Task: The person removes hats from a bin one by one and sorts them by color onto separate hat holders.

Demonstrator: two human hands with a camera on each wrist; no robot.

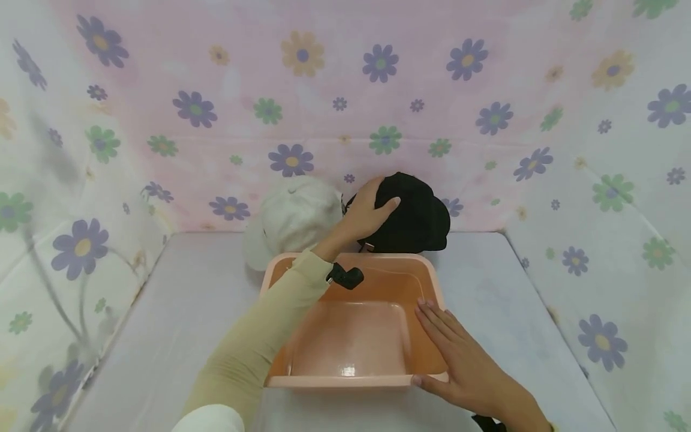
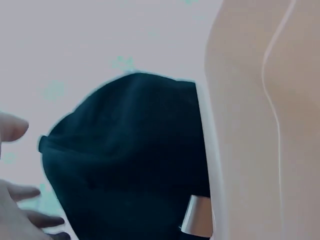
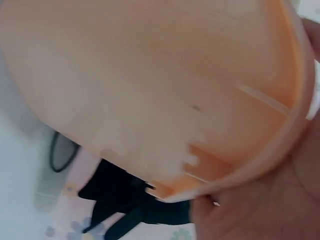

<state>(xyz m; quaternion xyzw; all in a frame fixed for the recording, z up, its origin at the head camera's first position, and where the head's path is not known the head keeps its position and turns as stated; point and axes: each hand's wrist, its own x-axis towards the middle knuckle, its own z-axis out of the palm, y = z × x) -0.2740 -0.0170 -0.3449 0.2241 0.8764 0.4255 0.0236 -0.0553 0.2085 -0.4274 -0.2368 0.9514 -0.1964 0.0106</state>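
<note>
My left hand (image 1: 366, 210) reaches over the far rim of a peach plastic basin (image 1: 356, 381) to a black cap (image 1: 412, 213). Its thumb overlaps the cap's crown in the head view, while the other fingers lie along the cap's left side. From the left wrist, spread fingers (image 2: 37, 220) show beside the cap (image 2: 125, 155), whose metal strap buckle (image 2: 197, 215) is visible. On the basin's right side rests my right hand (image 1: 459, 354), fingers straight over the rim and thumb near the front corner. The right wrist view catches the palm against the rim (image 3: 300, 100).
A white cap (image 1: 297, 213) stands just left of the black one, behind the basin's far left corner. Flower-printed cloth walls (image 1: 335, 78) enclose the back and both sides of the white table (image 1: 496, 294).
</note>
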